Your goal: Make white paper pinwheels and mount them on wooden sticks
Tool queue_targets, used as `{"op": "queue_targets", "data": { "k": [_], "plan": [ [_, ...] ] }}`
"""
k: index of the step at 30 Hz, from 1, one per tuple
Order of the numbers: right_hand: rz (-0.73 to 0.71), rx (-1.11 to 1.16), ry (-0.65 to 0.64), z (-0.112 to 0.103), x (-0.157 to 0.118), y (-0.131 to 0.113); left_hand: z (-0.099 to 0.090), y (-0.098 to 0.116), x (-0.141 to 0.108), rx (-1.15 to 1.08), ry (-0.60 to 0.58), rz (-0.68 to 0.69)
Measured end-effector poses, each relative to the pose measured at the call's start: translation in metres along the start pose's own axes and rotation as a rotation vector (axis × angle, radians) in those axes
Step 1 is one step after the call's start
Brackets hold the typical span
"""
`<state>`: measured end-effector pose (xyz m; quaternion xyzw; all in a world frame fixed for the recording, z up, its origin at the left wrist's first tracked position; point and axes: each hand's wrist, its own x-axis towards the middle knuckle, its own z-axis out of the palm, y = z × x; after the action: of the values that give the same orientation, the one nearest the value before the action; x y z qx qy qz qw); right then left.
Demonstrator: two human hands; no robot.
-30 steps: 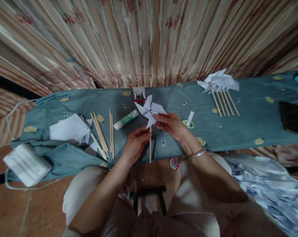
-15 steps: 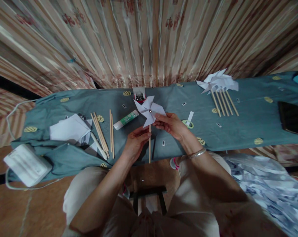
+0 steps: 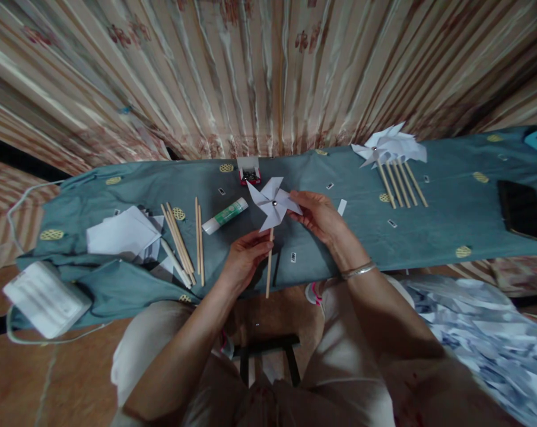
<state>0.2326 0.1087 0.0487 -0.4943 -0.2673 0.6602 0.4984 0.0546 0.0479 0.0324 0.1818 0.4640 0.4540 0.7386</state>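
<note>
A white paper pinwheel (image 3: 268,201) with a silver pin at its middle is held up over the cloth-covered table. My left hand (image 3: 248,258) is closed around its wooden stick (image 3: 269,270), just below the blades. At the right side, my right hand (image 3: 315,213) has its curled fingers on a blade, the thumb side near the blade's edge and other fingers partly behind it. A small open box of metal pins (image 3: 250,176) stands behind the pinwheel. A green and white glue stick (image 3: 225,216) lies left of it.
Loose wooden sticks (image 3: 179,243), a white pen-like stick (image 3: 174,263) and white paper sheets (image 3: 121,231) lie at left, near a white box-shaped device (image 3: 48,299). Finished pinwheels (image 3: 395,148) overlap at the right. Beyond them lies a dark phone (image 3: 521,209). A paper strip (image 3: 342,207) is beside my right hand.
The pinwheel's blades have turned a little and its stick tilts slightly. My right hand has shifted from near the pin outward to the right blade, covering the green ring. My left hand keeps its hold.
</note>
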Motion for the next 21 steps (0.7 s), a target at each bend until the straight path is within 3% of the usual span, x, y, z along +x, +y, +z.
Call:
{"op": "queue_targets", "data": {
  "k": [7,21],
  "plan": [
    [-0.018,-0.02,-0.064,0.0009,-0.0009,0.0059,-0.0011,0.0021,0.0006,0.006,-0.002,0.03],
    [0.053,0.024,-0.051,0.0069,-0.0068,0.0076,-0.0002,0.0042,0.0006,-0.021,0.015,0.047]
  ]
}}
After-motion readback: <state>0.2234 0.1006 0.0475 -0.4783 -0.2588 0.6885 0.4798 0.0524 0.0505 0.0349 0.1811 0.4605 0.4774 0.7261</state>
